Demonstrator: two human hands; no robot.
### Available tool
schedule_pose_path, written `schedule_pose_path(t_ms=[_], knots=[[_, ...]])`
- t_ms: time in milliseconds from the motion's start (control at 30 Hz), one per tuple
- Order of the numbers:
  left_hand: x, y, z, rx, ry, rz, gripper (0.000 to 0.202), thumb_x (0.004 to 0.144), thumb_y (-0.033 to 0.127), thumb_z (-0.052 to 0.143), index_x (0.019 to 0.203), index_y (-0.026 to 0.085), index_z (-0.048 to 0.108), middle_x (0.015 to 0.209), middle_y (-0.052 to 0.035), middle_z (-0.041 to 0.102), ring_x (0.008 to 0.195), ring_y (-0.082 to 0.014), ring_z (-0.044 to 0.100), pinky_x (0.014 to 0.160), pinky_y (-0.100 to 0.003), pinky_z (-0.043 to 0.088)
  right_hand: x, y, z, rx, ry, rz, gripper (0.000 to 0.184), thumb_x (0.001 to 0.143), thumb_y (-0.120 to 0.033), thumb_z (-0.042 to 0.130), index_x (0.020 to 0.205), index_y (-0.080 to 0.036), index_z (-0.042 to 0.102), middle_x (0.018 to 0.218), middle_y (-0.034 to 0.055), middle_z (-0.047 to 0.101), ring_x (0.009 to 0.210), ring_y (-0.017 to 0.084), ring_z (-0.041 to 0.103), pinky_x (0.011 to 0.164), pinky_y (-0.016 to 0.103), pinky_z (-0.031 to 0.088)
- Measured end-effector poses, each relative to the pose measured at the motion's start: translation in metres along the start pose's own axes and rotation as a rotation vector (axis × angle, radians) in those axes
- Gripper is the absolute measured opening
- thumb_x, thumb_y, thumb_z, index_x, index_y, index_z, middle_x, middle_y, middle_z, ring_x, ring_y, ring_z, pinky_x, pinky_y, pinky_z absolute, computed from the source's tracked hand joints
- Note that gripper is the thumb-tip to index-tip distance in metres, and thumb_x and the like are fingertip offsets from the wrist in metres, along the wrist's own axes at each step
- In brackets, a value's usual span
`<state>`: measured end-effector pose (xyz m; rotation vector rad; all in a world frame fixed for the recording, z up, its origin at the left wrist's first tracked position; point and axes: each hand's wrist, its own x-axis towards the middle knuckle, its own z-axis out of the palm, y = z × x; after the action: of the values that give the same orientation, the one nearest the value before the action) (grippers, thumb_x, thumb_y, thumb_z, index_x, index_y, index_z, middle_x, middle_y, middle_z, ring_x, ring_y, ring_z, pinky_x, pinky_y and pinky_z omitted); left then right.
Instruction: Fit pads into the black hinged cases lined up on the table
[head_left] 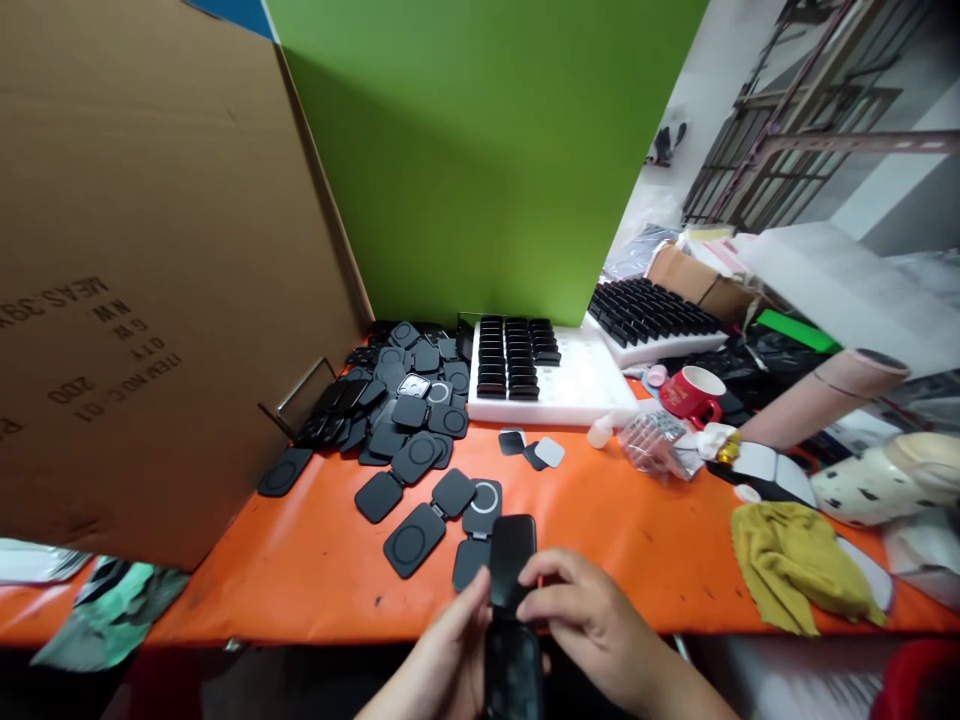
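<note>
A black folding charger [512, 560], opened out lengthwise, stands between my hands at the table's front edge. My left hand [450, 645] is closed around its left side near the hinge. My right hand [589, 615] has bent fingertips against the right edge of its upper panel. The lower panel is glossy and reaches the bottom of the head view. Just beyond lie more opened chargers, one with a white ring [482, 500] and another with a faint dark ring [415, 540]. A large pile of similar chargers [409, 410] spreads behind them to the left.
A white foam tray [585, 385] bears rows of upright black pieces; a second tray [660, 345] stands behind right. Small square plates [550, 452] lie mid-table. Rightward are a small bottle [600, 432], red mug [694, 393], yellow cloth [802, 565] and tumbler [825, 395]. A cardboard box [172, 230] flanks the left.
</note>
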<state>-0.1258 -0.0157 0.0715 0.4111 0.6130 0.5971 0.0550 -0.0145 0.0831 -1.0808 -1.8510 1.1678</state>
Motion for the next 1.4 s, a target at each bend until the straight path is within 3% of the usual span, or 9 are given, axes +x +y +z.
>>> schedule_pose_path(t_ms=[100, 200, 467, 600, 700, 867, 1100, 1267, 1400], knots=[[0.001, 0.004, 0.000, 0.033, 0.142, 0.120, 0.046, 0.078, 0.031, 0.058, 0.120, 0.017, 0.043, 0.100, -0.0104, 0.062, 0.067, -0.0162, 0.063, 0.062, -0.026, 0.046, 0.002, 0.007, 0.013, -0.013, 0.163, 0.072, 0.027, 0.084, -0.023, 0.043, 0.103, -0.029, 0.062, 0.113, 0.0065, 0.052, 0.094, 0.019, 0.054, 0.084, 0.030, 0.044], [-0.001, 0.005, -0.003, 0.097, 0.163, 0.115, 0.050, 0.076, 0.031, 0.060, 0.120, 0.016, 0.041, 0.096, -0.0113, 0.063, 0.064, -0.0185, 0.064, 0.055, -0.025, 0.046, 0.008, 0.021, 0.024, 0.173, 0.349, 0.258, 0.031, 0.085, -0.033, 0.046, 0.114, -0.026, 0.054, 0.115, 0.0081, 0.051, 0.099, 0.020, 0.053, 0.086, 0.032, 0.043], [-0.004, -0.005, -0.004, 0.005, 0.143, 0.027, 0.048, 0.082, 0.033, 0.045, 0.126, 0.015, 0.033, 0.062, -0.0064, 0.064, 0.048, -0.0167, 0.061, 0.042, -0.020, 0.041, 0.018, 0.016, 0.020, 0.661, 0.126, 0.271, 0.062, 0.073, -0.042, 0.063, 0.128, -0.025, 0.039, 0.115, 0.0082, 0.056, 0.108, 0.023, 0.051, 0.094, 0.038, 0.037], [-0.002, -0.003, -0.007, -0.020, 0.085, 0.010, 0.046, 0.082, 0.031, 0.043, 0.124, 0.014, 0.034, 0.058, -0.0057, 0.064, 0.048, -0.0175, 0.062, 0.042, -0.020, 0.041, 0.021, 0.019, 0.015, 0.615, 0.170, 0.327, 0.045, 0.076, -0.049, 0.056, 0.112, -0.023, 0.054, 0.110, 0.0093, 0.058, 0.103, 0.025, 0.053, 0.088, 0.038, 0.041], [-0.001, 0.000, -0.005, 0.006, 0.066, 0.004, 0.046, 0.083, 0.032, 0.045, 0.124, 0.014, 0.035, 0.064, -0.0072, 0.065, 0.052, -0.0176, 0.063, 0.045, -0.020, 0.041, 0.024, 0.021, 0.016, 0.558, 0.264, 0.388, 0.042, 0.079, -0.053, 0.048, 0.103, -0.021, 0.060, 0.102, 0.0096, 0.060, 0.097, 0.024, 0.054, 0.084, 0.037, 0.043], [0.003, 0.002, -0.004, 0.066, 0.117, 0.120, 0.050, 0.079, 0.038, 0.055, 0.122, 0.018, 0.037, 0.081, -0.0087, 0.065, 0.071, -0.0214, 0.064, 0.056, -0.025, 0.044, 0.028, 0.020, 0.024, 0.648, 0.236, 0.386, 0.051, 0.078, -0.047, 0.055, 0.123, -0.025, 0.046, 0.082, 0.0021, 0.058, 0.077, 0.015, 0.056, 0.078, 0.031, 0.044], [0.005, 0.001, -0.012, 0.195, 0.199, 0.214, 0.052, 0.072, 0.024, 0.061, 0.119, 0.018, 0.040, 0.090, -0.0085, 0.065, 0.080, -0.0200, 0.060, 0.072, -0.029, 0.043, 0.032, 0.022, 0.029, 0.704, 0.251, 0.404, 0.033, 0.081, -0.047, 0.050, 0.090, -0.016, 0.060, 0.067, 0.0004, 0.052, 0.060, 0.010, 0.050, 0.057, 0.022, 0.041], [0.001, 0.002, -0.010, 0.205, 0.107, 0.143, 0.059, 0.059, 0.007, 0.050, 0.117, 0.019, 0.042, 0.093, -0.0063, 0.064, 0.081, -0.0202, 0.060, 0.070, -0.030, 0.043, 0.035, 0.020, 0.026, 0.620, 0.222, 0.412, 0.037, 0.080, -0.049, 0.050, 0.095, -0.015, 0.055, 0.059, -0.0031, 0.050, 0.046, 0.005, 0.042, 0.044, 0.017, 0.033], [-0.005, 0.004, -0.007, 0.165, 0.063, 0.069, 0.061, 0.059, 0.006, 0.045, 0.119, 0.018, 0.041, 0.100, -0.0095, 0.062, 0.090, -0.0251, 0.059, 0.074, -0.035, 0.044, 0.038, 0.023, 0.025, 0.592, 0.223, 0.464, 0.037, 0.079, -0.052, 0.049, 0.081, -0.015, 0.053, 0.047, -0.0065, 0.044, 0.038, 0.005, 0.036, 0.037, 0.016, 0.024]])
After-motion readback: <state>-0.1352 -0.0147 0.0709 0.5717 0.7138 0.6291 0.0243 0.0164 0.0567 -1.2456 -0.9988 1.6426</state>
